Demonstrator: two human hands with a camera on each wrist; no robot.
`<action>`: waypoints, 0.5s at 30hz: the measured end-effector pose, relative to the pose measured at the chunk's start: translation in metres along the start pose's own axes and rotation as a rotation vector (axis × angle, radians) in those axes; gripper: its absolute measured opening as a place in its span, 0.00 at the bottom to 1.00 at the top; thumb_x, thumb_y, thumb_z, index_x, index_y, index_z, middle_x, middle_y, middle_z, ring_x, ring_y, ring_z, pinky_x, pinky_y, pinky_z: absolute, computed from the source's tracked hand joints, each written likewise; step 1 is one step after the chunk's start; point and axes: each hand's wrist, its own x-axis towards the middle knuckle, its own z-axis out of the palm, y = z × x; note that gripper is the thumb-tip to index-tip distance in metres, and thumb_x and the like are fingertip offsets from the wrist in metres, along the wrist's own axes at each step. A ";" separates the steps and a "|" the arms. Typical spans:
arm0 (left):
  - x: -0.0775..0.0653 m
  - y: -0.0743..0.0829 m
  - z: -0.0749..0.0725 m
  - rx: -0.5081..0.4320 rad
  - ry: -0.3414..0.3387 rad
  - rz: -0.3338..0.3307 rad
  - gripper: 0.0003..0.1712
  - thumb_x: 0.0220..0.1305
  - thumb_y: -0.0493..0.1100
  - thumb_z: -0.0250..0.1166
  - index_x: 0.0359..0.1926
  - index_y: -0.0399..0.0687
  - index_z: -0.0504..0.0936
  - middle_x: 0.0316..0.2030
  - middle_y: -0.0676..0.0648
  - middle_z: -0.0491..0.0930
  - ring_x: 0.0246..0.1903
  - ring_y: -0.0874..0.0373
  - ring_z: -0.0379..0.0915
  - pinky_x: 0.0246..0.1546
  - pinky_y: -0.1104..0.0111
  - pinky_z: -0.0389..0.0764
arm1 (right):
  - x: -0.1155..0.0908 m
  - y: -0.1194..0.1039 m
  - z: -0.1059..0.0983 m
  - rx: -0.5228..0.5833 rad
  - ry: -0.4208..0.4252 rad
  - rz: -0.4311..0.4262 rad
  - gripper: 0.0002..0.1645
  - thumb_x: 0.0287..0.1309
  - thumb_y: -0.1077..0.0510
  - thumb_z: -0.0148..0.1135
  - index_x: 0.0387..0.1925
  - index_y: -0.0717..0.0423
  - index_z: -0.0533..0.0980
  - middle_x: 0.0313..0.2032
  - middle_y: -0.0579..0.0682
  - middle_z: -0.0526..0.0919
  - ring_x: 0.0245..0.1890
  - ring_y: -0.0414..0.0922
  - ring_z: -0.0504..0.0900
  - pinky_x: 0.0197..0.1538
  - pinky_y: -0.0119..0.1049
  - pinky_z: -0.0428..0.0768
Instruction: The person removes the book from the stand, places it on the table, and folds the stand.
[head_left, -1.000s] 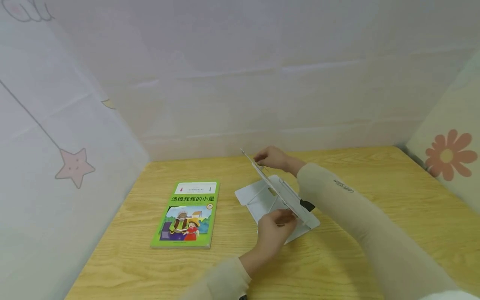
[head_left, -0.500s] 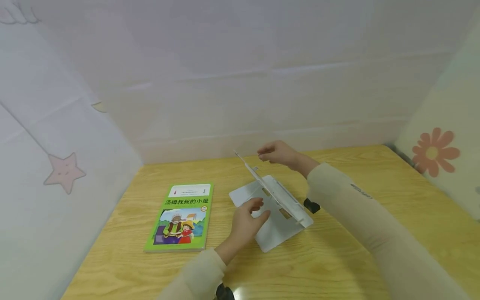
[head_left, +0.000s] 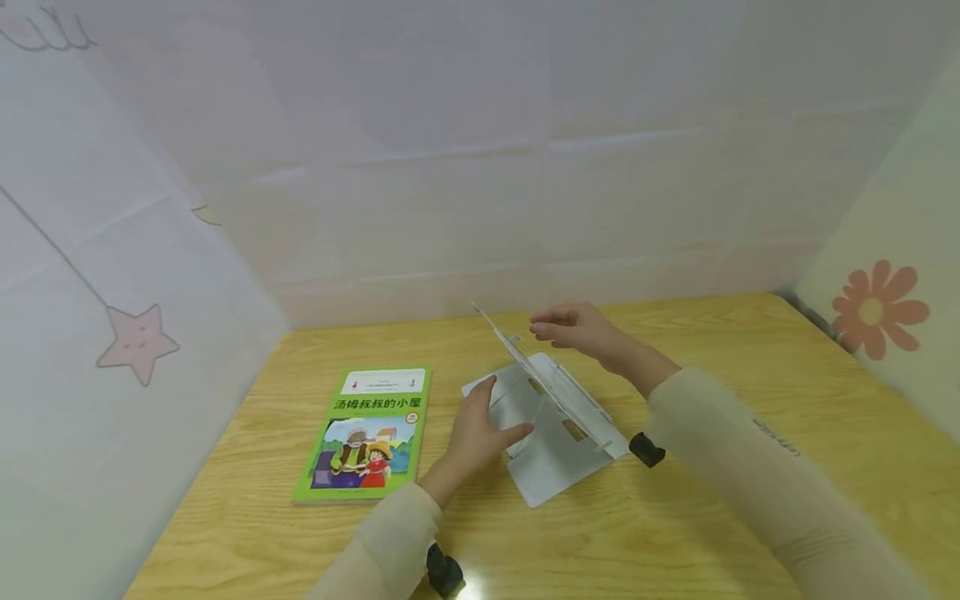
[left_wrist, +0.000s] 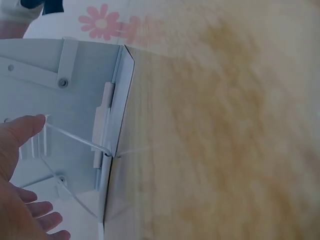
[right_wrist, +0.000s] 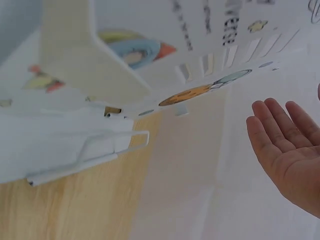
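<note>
A white metal book stand (head_left: 553, 475) stands on the wooden table, its flat base below and its upright panel tilted. My left hand (head_left: 474, 433) is at the stand's left, fingers spread. In the left wrist view its thumb (left_wrist: 27, 127) lies by the slotted part and the thin wire prop (left_wrist: 75, 136); whether they touch I cannot tell. My right hand (head_left: 577, 329) hovers beside the panel's upper edge, holding nothing. The right wrist view shows its fingers extended, apart from the printed panel (right_wrist: 205, 30) with cartoon planets and lettering. A wire page clip (right_wrist: 115, 142) sticks out at the base.
A green-covered picture book (head_left: 367, 442) lies flat on the wooden table (head_left: 720, 500), left of the stand. Pale wall sheets with a star (head_left: 138, 343) and a flower (head_left: 870, 311) enclose the table's back and sides. A black wrist device (head_left: 647, 450) hangs under the right sleeve.
My left hand has left the panel's lower part and moved left, its fingers spreading. The right hand has let go of the panel's upper edge and drawn off rightward. The stand keeps its tilt.
</note>
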 end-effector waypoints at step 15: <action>0.004 -0.025 0.013 -0.054 -0.107 -0.009 0.54 0.40 0.50 0.70 0.60 0.30 0.50 0.56 0.35 0.57 0.53 0.46 0.57 0.52 0.58 0.63 | -0.056 0.014 0.019 0.061 0.051 -0.104 0.22 0.57 0.56 0.53 0.50 0.66 0.68 0.48 0.62 0.71 0.49 0.52 0.70 0.50 0.41 0.70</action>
